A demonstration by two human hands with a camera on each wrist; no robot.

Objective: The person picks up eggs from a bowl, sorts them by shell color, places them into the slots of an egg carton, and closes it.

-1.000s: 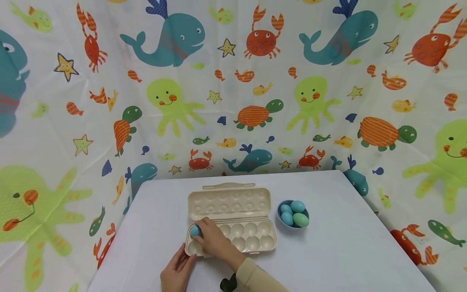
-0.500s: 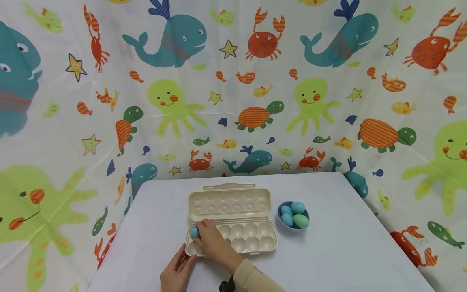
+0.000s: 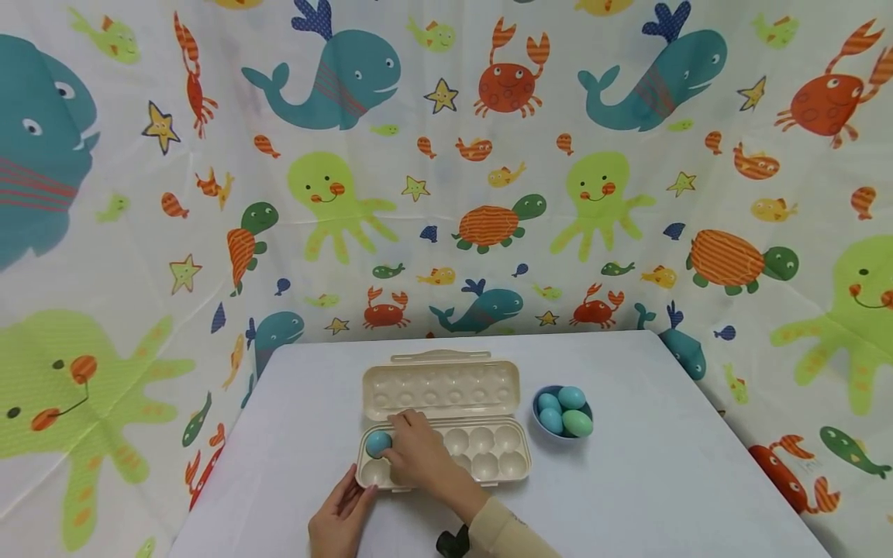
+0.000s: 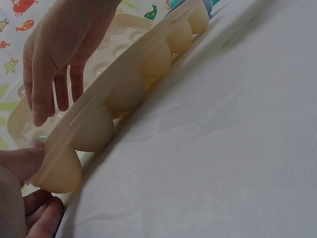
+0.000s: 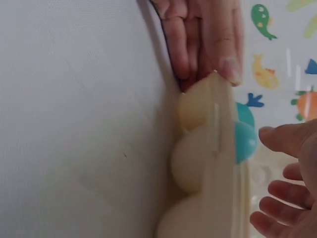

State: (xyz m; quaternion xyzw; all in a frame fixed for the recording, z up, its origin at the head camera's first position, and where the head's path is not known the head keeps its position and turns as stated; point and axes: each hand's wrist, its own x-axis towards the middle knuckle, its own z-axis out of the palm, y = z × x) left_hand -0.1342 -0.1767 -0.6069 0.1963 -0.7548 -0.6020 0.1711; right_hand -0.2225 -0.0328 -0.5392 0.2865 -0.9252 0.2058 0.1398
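Note:
A cream egg carton (image 3: 483, 440) lies with its lid (image 3: 441, 390) folded back on the white table. One blue egg (image 3: 379, 444) sits in the back-left cup; the right wrist view shows the same egg (image 5: 245, 142) above the carton's rim. My right hand (image 3: 422, 457) hovers over the left part of the carton, its fingers spread and a gap between thumb and egg. At the front-left corner, my left hand (image 3: 338, 519) grips the carton, thumb (image 4: 27, 161) on the rim and fingers (image 4: 44, 218) underneath.
To the carton's right stands a small blue bowl (image 3: 554, 436) with several blue eggs and a green egg (image 3: 577, 423). A white curtain (image 3: 432, 306) printed with sea animals hangs behind the table (image 3: 628, 480). A black device (image 3: 453, 541) shows by the right sleeve.
The right hand's fingers have opened off the blue egg and moved slightly right, leaving it in the cup. The left hand keeps its grip on the corner. The head view has shifted slightly.

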